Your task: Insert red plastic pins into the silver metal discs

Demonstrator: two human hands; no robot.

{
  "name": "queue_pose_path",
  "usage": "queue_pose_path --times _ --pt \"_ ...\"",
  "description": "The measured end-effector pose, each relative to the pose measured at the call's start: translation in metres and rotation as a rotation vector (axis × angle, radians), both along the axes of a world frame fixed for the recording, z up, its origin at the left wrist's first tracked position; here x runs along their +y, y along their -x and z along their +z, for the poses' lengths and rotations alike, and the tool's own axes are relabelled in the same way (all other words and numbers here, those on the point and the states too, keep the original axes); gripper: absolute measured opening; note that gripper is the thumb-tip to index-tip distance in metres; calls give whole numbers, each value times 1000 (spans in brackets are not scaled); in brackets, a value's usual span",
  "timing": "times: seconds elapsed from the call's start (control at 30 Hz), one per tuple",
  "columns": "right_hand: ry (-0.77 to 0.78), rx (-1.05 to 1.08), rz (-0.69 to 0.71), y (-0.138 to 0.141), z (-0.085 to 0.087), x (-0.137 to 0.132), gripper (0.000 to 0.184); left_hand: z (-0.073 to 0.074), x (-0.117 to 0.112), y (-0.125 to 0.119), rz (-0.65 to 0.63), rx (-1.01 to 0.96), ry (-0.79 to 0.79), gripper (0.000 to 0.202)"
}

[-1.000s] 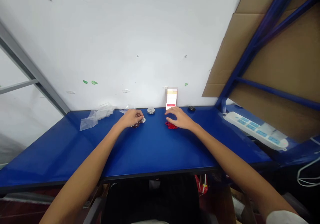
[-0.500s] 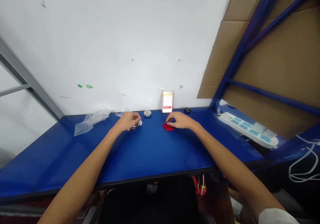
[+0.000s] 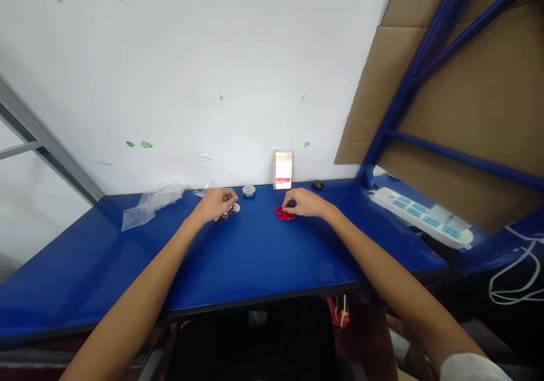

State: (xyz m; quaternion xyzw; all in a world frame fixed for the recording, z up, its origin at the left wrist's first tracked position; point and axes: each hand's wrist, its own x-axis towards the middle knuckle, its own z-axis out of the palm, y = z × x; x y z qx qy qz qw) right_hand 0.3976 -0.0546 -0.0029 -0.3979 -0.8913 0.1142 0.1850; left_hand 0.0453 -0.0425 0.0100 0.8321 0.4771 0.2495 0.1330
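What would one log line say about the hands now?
left hand: at small round parts | right hand: at red bits | blue table

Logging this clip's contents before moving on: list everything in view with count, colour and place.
table: one, blue, across the foreground
plastic bag: one, clear, table's back left
metal disc: one, silver, back of table near wall
small round pieces: count unclear, silver and dark, at left fingertips
red pieces: small pile, red, at right fingertips
card: one, white and red, standing against wall
small dark object: one, black, right of card
power strip: one, white with blue sockets, far right
cardboard: brown, upper right behind rack
rack: blue, upper right
left hand: one, bare, on the round pieces
right hand: one, bare, at the red pile
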Motion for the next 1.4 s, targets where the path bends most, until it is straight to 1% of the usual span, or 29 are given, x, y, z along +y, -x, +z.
queue_pose_path --times 0.1,0.2,0.3,0.4,0.67,0.77,0.93,1.03,1.13,1.3,1.4 --pt "23 18 21 1 1 0 12 -2 1 0 -3 11 8 30" --pt "56 23 11 2 3 -1 13 -3 2 0 -6 19 11 31" --pt "116 51 -16 1 4 -1 13 -3 2 0 16 3 -21 30" --pt "160 66 -12 0 3 -1 13 -3 2 0 38 -3 -45 30" --pt "101 40 5 1 -1 0 9 -2 2 -2 25 -6 -34 28" --pt "120 89 -9 0 0 1 9 -3 2 -1 26 4 -34 29" --pt "116 216 -80 -2 4 0 10 -5 4 -1 31 18 -35 29" --pt "114 320 -71 -2 6 -1 11 -8 6 -1 37 15 -41 29" --pt "66 367 -57 -1 6 -1 8 -10 6 -2 39 12 -45 28" --pt "-65 289 -83 0 4 0 5 -13 2 -7 46 17 4 29" --pt "-111 289 -94 3 2 1 13 -16 2 -14 49 69 -45 28"
